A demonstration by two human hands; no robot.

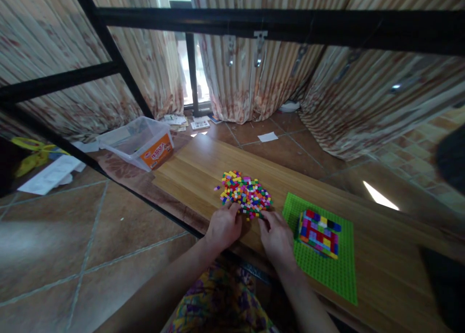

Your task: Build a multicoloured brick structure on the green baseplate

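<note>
A heap of small many-coloured bricks (245, 192) lies on a wooden board (196, 173). Both my hands rest at the near edge of that heap. My left hand (224, 226) has its fingers curled down onto the bricks at the heap's near left side. My right hand (276, 235) has its fingers bent at the heap's near right side, pinching among the bricks; what sits between the fingers is too small to make out. To the right lies a green baseplate (327, 270) with a low, many-coloured brick build (319, 233) on it.
A clear plastic tub (140, 141) with an orange label stands at the board's far left end. Black metal frame bars (254, 25) cross overhead and slant down on the left. Papers (199, 123) lie on the tiled floor by the curtains. A dark shape (450, 158) sits at the right edge.
</note>
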